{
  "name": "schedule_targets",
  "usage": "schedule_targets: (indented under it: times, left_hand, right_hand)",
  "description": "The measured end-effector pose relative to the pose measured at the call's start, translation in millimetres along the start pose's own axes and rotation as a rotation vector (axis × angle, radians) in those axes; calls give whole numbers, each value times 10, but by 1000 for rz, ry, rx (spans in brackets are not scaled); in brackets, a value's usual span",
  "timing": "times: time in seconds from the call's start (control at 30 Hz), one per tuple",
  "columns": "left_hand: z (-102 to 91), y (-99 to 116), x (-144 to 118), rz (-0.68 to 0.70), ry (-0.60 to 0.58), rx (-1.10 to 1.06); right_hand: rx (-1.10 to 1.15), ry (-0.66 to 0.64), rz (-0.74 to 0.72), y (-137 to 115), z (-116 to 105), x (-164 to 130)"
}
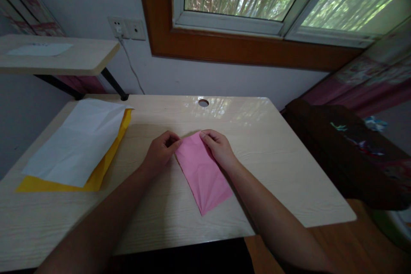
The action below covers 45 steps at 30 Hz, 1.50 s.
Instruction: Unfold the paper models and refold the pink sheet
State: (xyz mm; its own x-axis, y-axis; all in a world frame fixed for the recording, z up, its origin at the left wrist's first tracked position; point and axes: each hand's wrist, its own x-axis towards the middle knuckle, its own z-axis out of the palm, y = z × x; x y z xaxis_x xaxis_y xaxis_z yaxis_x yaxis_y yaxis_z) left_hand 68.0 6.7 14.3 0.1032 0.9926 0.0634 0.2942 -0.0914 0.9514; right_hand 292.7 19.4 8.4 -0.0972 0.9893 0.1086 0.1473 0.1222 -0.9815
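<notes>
A pink sheet of paper (pixel 204 169) lies at a slant on the desk, creased, with fold lines fanning out from its near corner. My left hand (pixel 162 147) pinches its far left corner between thumb and fingers. At the far right corner my right hand (pixel 219 147) grips the edge, thumb on top and fingers curled behind. The far edge between the hands looks slightly raised. The fingertips under the paper are hidden.
Left on the wooden desk (pixel 272 137) lie a white sheet (pixel 80 141) and a yellow sheet (pixel 96 175) beneath it. A raised shelf (pixel 64 64) stands at the back left. A round cable hole (pixel 203 102) is near the back edge. Beyond are a wall socket and window.
</notes>
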Motion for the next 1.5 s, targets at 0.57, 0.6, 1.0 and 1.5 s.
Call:
schedule_targets:
  times: [0.57,0.6,1.0,1.5]
  left_hand:
    - [27,34,8,56,-147,95]
    - [24,29,9,56,-148,95]
    - [2,-30,9,40,-60,78]
    - [-89,-57,61,-18,-35,34]
  right_hand:
    - [-191,-296,-212,-110,116,-51]
    - [-188,-295,-209,-111,116,-52]
    - [-146,-304,-141,-116,87,-43]
    - [-204,-367,-172,-148,5,-45]
